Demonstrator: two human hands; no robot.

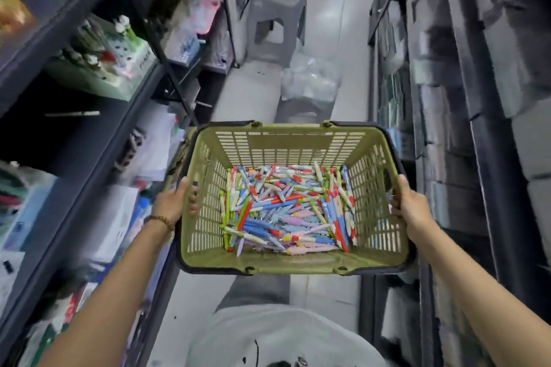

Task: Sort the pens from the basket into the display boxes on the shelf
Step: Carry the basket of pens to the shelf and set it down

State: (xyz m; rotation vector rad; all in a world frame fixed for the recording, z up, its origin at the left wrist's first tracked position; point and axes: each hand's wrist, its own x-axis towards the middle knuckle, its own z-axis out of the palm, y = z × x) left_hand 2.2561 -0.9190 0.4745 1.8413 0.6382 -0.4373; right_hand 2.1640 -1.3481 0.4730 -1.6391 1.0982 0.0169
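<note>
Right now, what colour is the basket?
Olive green with a dark rim; the basket shows best in the head view, gripped by the left hand and right hand.

Bright even light, blurred, warped edges

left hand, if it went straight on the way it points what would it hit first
The left hand grips the left rim of the basket, fingers curled over it, so it would meet that slotted wall at once; past it, probably the pens, though depth is unclear.
</note>
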